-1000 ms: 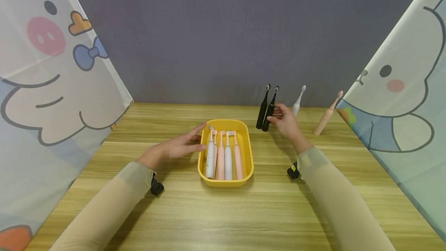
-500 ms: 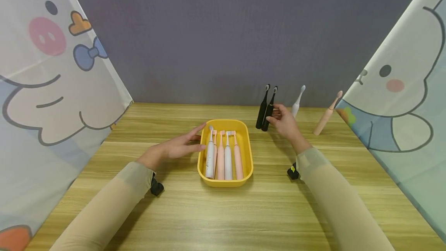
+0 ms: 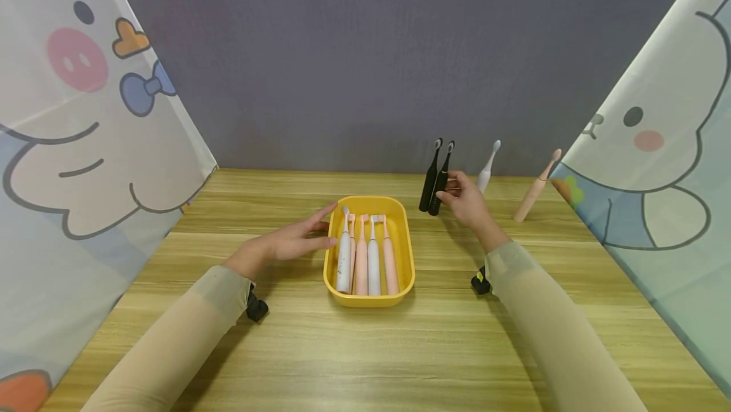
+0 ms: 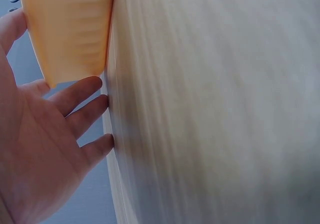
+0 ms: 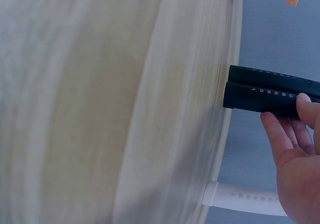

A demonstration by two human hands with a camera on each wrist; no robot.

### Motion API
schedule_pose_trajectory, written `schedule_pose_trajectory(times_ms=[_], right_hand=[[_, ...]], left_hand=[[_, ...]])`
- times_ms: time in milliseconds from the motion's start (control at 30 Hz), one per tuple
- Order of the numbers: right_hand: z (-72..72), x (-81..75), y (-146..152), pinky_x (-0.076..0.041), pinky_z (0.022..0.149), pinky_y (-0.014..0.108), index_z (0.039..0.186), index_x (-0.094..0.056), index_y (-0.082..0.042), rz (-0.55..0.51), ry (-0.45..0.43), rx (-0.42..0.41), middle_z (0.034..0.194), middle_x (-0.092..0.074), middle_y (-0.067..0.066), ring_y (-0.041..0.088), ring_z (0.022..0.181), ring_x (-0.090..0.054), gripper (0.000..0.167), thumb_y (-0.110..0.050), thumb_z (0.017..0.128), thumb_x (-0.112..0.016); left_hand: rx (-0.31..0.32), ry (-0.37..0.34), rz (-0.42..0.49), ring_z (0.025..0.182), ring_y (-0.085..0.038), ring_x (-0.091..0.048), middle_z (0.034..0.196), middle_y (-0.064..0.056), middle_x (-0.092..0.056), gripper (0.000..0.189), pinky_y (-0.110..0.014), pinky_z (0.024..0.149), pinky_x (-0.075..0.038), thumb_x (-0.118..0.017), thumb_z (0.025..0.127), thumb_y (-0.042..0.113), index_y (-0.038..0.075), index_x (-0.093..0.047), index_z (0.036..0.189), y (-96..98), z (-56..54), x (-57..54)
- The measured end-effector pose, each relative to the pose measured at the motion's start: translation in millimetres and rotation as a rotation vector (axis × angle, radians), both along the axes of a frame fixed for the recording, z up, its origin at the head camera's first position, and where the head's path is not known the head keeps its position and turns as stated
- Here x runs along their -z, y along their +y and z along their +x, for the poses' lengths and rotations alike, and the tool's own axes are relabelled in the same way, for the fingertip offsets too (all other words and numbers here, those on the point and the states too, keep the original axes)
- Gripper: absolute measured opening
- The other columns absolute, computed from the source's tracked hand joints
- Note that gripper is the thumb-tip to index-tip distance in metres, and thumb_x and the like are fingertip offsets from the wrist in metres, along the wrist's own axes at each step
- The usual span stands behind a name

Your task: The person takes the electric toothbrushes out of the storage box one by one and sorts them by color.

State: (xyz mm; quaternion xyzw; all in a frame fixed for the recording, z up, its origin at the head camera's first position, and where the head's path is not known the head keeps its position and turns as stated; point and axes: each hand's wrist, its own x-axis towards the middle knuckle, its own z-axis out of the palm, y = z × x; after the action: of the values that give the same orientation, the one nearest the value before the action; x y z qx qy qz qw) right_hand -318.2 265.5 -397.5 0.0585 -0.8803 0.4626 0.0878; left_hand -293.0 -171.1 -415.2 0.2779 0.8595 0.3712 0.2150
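My right hand [image 3: 471,202] pinches the handle of a black electric toothbrush [image 3: 440,185] between thumb and fingers. The brush stands upright, tilted slightly, its base at the tabletop. Right beside it stands a second black electric toothbrush [image 3: 429,188]; in the right wrist view the two handles lie side by side. My left hand [image 3: 291,240] rests at the left side of a yellow tray [image 3: 369,301], fingers spread and thumb over its rim. In the left wrist view its fingertips meet the outside of the tray. Several white and pink electric toothbrushes [image 3: 362,266] lie inside with their heads away from me.
Behind my right hand a white electric toothbrush [image 3: 484,179] stands upright, partly hidden. Farther right stands a pink electric toothbrush [image 3: 531,199]. A grey wall [image 3: 365,69] closes off the back of the wooden table [image 3: 377,355], and cartoon-printed cloths hang on both sides.
The black toothbrush in my right hand has shifted very slightly left, closer to the other black one. My left hand and the tray stay in place.
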Motion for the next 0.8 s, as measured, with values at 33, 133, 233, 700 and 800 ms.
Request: schedule_pose_trajectory(times_ms=[33,133,233,700,800], right_hand=[[0.0,-0.2,0.0,-0.055,0.114,0.055,0.163,-0.037,0.008,-0.001,-0.003,-0.001,0.145,-0.059,0.036,0.051,0.137,-0.062,0.062,-0.007,0.11,-0.066],[0.8,-1.3,0.1,-0.054,0.114,0.054,0.164,-0.036,0.008,-0.006,-0.011,-0.007,0.146,-0.058,0.037,0.052,0.139,-0.06,0.064,-0.008,0.11,-0.066],[1.1,-1.2,0.5,-0.056,0.111,0.047,0.163,-0.038,0.009,-0.014,-0.015,-0.013,0.146,-0.059,0.037,0.051,0.138,-0.061,0.063,-0.008,0.11,-0.066],[0.9,-2.0,0.4,-0.055,0.11,0.046,0.155,-0.046,0.011,0.019,-0.006,-0.022,0.141,-0.062,0.036,0.051,0.135,-0.063,0.052,-0.006,0.11,-0.066],[0.6,-2.5,1.0,-0.054,0.112,0.05,0.156,-0.046,0.012,0.024,-0.007,-0.022,0.142,-0.061,0.037,0.051,0.135,-0.063,0.053,-0.006,0.11,-0.065]], left_hand=[[0.002,0.003,0.0,0.163,-0.042,-0.037,0.175,-0.017,-0.041,0.094,-0.068,0.133,-0.027,-0.063,0.107,0.061,0.047,0.001,0.176,0.0,-0.3,0.3],[-0.002,0.003,0.0,0.163,-0.041,-0.037,0.175,-0.017,-0.041,0.094,-0.068,0.133,-0.027,-0.063,0.107,0.061,0.047,0.0,0.176,0.2,0.1,-0.3],[0.001,0.011,-0.003,0.163,-0.043,-0.037,0.175,-0.018,-0.041,0.096,-0.069,0.133,-0.026,-0.062,0.107,0.062,0.044,0.001,0.177,0.3,1.0,-1.3],[0.004,0.019,-0.007,0.163,-0.044,-0.037,0.175,-0.017,-0.042,0.097,-0.07,0.132,-0.027,-0.062,0.107,0.063,0.042,0.001,0.177,0.3,2.5,-1.7],[0.003,0.004,0.003,0.163,-0.043,-0.036,0.175,-0.016,-0.041,0.097,-0.07,0.132,-0.026,-0.063,0.106,0.063,0.043,0.001,0.177,0.4,1.9,-1.1]])
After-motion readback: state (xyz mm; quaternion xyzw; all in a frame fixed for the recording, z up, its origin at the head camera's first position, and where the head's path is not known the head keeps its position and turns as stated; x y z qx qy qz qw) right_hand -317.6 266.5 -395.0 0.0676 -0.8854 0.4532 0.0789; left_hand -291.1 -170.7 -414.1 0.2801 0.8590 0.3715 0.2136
